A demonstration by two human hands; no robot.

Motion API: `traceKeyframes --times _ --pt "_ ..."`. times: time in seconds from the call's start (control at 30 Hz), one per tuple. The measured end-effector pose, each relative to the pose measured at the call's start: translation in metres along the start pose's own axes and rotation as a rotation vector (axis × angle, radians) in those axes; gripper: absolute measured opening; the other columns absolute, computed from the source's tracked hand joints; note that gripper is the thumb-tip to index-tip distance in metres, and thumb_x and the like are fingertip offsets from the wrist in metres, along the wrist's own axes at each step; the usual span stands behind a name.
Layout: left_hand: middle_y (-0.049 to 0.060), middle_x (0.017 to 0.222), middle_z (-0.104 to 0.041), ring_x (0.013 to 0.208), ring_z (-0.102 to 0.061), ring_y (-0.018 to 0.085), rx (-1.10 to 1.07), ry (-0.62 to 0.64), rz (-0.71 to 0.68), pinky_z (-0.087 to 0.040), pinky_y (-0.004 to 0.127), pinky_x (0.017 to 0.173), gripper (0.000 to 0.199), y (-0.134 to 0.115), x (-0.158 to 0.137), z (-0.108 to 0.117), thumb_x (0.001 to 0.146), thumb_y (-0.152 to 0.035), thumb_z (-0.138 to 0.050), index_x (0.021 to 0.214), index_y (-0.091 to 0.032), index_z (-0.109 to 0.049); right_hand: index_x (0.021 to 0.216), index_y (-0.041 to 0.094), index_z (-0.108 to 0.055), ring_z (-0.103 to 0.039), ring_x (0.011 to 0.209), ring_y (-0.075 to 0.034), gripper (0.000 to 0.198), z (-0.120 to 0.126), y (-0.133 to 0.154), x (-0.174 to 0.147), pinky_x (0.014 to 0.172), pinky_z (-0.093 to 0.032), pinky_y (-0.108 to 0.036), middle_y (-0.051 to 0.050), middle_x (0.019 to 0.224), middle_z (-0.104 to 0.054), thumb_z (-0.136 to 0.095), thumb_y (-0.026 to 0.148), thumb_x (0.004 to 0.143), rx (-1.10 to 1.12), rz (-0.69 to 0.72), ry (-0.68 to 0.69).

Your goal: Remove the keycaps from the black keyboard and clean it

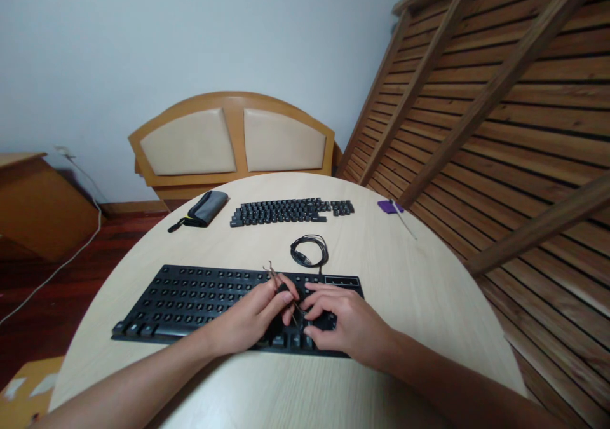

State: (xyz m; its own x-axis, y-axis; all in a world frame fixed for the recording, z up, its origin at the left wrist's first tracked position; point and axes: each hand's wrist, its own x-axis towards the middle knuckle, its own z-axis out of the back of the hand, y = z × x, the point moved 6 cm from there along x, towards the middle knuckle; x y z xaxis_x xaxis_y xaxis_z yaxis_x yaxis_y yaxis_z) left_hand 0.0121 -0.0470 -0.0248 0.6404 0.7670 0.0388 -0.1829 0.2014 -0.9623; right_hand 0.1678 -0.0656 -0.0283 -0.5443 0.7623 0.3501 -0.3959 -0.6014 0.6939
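Observation:
A black keyboard [190,295] lies on the table in front of me, most of its keycaps off and bare switches showing. A few caps are still on its bottom row. My left hand [264,308] is closed on a thin metal wire keycap puller [271,271], its bent ends sticking up past the fingers and its other end pointing down at the keyboard's right part. Over that same part, my right hand [340,318] is curved, thumb and fingers apart, close to the puller's lower end. The fingers hide whatever lies directly beneath them.
Removed black keycaps [281,211] stand in rows at the back of the round table [405,302]. A coiled black cable [309,251] lies behind the keyboard. A grey cloth pouch [210,208] is at back left, a purple item with a thin rod [391,207] at back right.

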Motion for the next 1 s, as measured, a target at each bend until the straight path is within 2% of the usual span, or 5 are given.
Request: traceKeyframes --times 0.17,0.3,0.6,0.77,1.0 --pt "-0.002 0.073 -0.056 0.075 -0.054 0.017 -0.050 -0.078 -0.005 -0.042 0.033 0.081 0.033 0.003 0.003 0.005 0.103 -0.048 -0.038 0.103 -0.019 -0.052 0.085 0.022 -0.072 -0.070 0.108 -0.022 0.012 0.012 -0.003 0.000 0.099 -0.053 -0.036 -0.002 0.097 -0.078 -0.076 0.018 0.075 0.055 -0.065 -0.072" --pt "-0.002 0.073 -0.056 0.073 -0.054 0.017 -0.023 -0.153 0.001 -0.043 0.032 0.077 0.034 0.005 0.004 0.009 0.103 -0.049 -0.038 0.105 -0.018 -0.054 0.091 0.022 -0.073 -0.071 0.095 -0.020 0.010 0.043 -0.010 0.009 0.089 -0.055 -0.034 -0.004 0.099 -0.076 -0.072 0.024 0.081 -0.032 -0.137 -0.161" --pt "-0.001 0.075 -0.057 0.075 -0.055 0.018 0.049 -0.158 0.031 -0.043 0.032 0.079 0.033 0.008 0.007 0.009 0.104 -0.044 -0.035 0.106 -0.018 -0.055 0.092 0.022 -0.076 -0.067 0.084 -0.020 0.016 0.113 -0.095 0.044 0.074 -0.049 -0.031 -0.005 0.095 -0.074 -0.068 0.033 0.085 -0.527 -0.333 -0.243" --pt "-0.001 0.074 -0.057 0.074 -0.055 0.018 0.062 -0.144 0.028 -0.043 0.032 0.078 0.032 0.006 0.008 0.008 0.104 -0.044 -0.036 0.104 -0.018 -0.055 0.096 0.025 -0.076 -0.068 0.082 -0.020 0.017 0.124 -0.136 0.064 0.067 -0.045 -0.028 -0.002 0.089 -0.076 -0.067 0.034 0.086 -0.671 -0.449 -0.212" --pt "-0.001 0.073 -0.057 0.073 -0.055 0.017 0.082 -0.136 0.020 -0.043 0.033 0.078 0.032 0.005 0.007 0.008 0.104 -0.043 -0.035 0.103 -0.017 -0.055 0.099 0.026 -0.076 -0.068 0.085 -0.021 0.017 0.121 -0.148 0.084 0.066 -0.043 -0.028 -0.002 0.093 -0.077 -0.067 0.033 0.086 -0.693 -0.447 -0.231"
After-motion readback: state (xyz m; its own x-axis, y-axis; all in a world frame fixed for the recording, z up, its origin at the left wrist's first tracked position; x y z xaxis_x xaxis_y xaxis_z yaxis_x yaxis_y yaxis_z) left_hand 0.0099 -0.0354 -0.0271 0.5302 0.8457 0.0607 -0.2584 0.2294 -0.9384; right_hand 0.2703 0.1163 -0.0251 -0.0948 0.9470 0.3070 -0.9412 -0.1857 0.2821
